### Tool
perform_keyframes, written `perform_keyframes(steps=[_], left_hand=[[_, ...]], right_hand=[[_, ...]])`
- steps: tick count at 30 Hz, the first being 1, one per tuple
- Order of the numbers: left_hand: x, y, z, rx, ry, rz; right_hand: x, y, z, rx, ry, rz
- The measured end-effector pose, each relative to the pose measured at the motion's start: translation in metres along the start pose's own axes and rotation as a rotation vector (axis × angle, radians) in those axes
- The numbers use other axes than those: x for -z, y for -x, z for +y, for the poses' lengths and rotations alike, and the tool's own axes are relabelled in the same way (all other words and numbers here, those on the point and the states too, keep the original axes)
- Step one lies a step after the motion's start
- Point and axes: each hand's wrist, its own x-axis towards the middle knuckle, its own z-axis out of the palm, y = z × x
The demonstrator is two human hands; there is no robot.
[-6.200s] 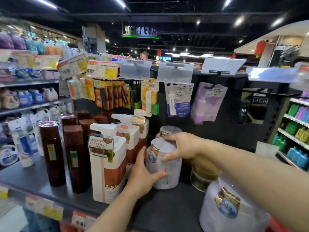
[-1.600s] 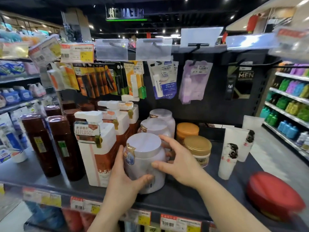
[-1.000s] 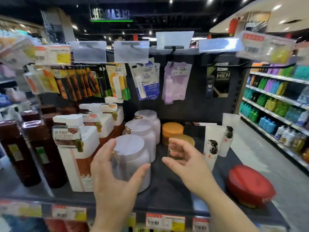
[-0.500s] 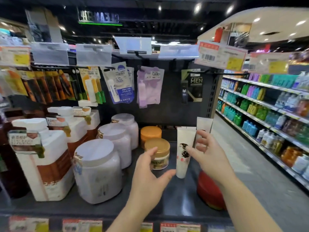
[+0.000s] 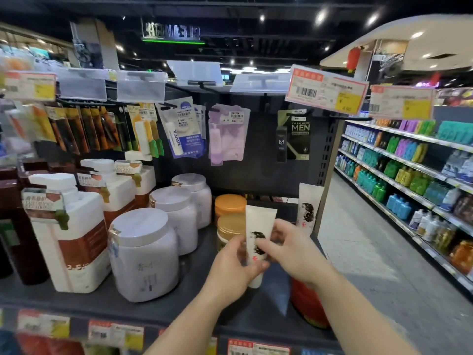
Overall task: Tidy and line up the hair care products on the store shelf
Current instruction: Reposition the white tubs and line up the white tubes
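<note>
Both my hands, left (image 5: 236,262) and right (image 5: 290,248), pinch 1 white tube (image 5: 258,235) upright near the shelf (image 5: 158,307) front, right of the jars (image 5: 144,252); next I'd stand it before tube 2 (image 5: 308,206), label out

Your right hand (image 5: 294,252) and forearm cover most of the round red container (image 5: 307,303) at five o'clock. Your left hand (image 5: 236,262) hides the lower front of the gold-lidded jar (image 5: 230,226). At nine o'clock the frame edge cuts off the dark brown bottles (image 5: 23,252). The shelf-edge price labels (image 5: 115,334) at seven o'clock blur beyond reading.
</note>
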Motion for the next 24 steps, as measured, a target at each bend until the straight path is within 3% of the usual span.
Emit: perform_keyframes(steps=[3,4,8,12,15,24], left_hand=[[0.001,0.007,-0.002,0.001,-0.016,0.054],[0.003,0.008,-0.004,0.007,-0.023,0.075],[0.01,0.01,-0.004,-0.016,-0.049,0.11],[0.01,0.01,-0.001,-0.018,-0.027,0.104],[0.007,0.012,-0.001,-0.003,-0.029,0.101],[0.015,0.02,-0.008,0.01,-0.067,0.158]], right_hand=[[0.003,0.0,-0.007,0.042,-0.064,-0.1],[0.009,-0.002,-0.008,0.056,-0.104,-0.025],[0.049,-0.014,-0.002,0.126,-0.017,0.545],[0.079,-0.027,0.017,0.066,0.057,0.694],[0.092,-0.038,0.028,0.009,0.067,0.683],[0.085,-0.057,0.05,-0.163,-0.125,0.419]])
